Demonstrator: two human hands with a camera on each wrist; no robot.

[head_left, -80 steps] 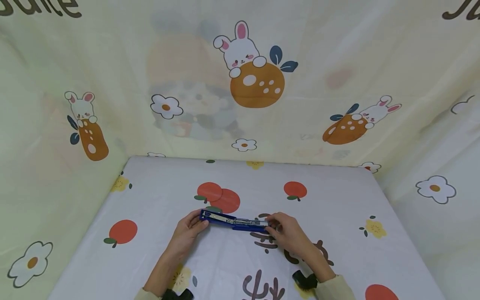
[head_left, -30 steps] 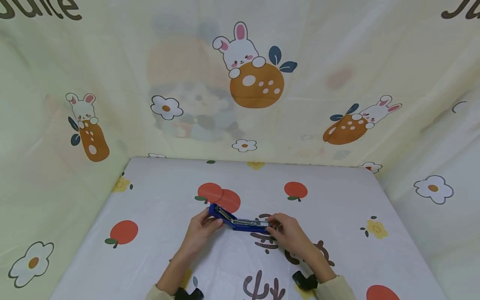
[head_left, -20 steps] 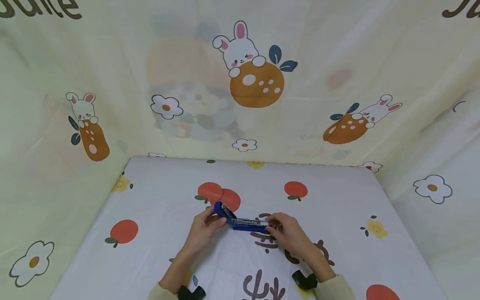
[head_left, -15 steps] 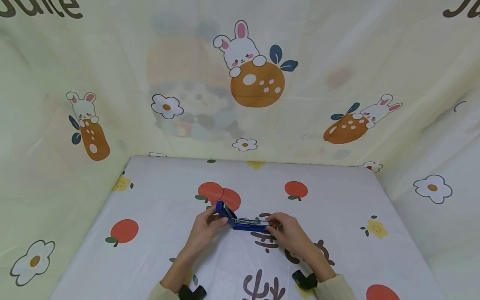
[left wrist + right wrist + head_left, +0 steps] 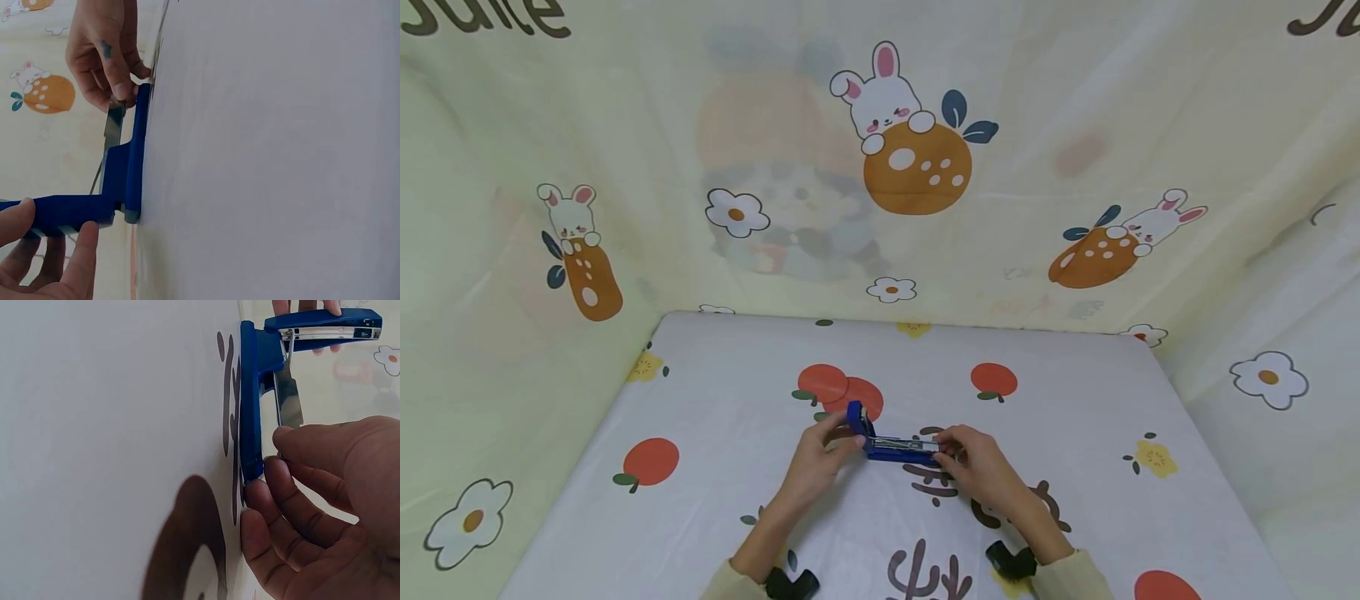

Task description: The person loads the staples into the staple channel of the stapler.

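Observation:
A blue stapler rests on the table with its top arm swung up, standing roughly at right angles to the base. My left hand grips this raised top arm between thumb and fingers. At the other end, my right hand pinches the tip of the metal staple magazine, its fingers against the front of the blue base. In the right wrist view the magazine stands a little apart from the base. The thumb and fingers of the right hand partly hide its tip.
The white table carries printed fruit and flowers. A pale printed curtain encloses the back and sides. Black wrist cameras sit at the cuffs of both sleeves.
The stapler's top arm has swung up from nearly flat to about upright, my left hand moving right along with it. My right hand and the base have stayed put.

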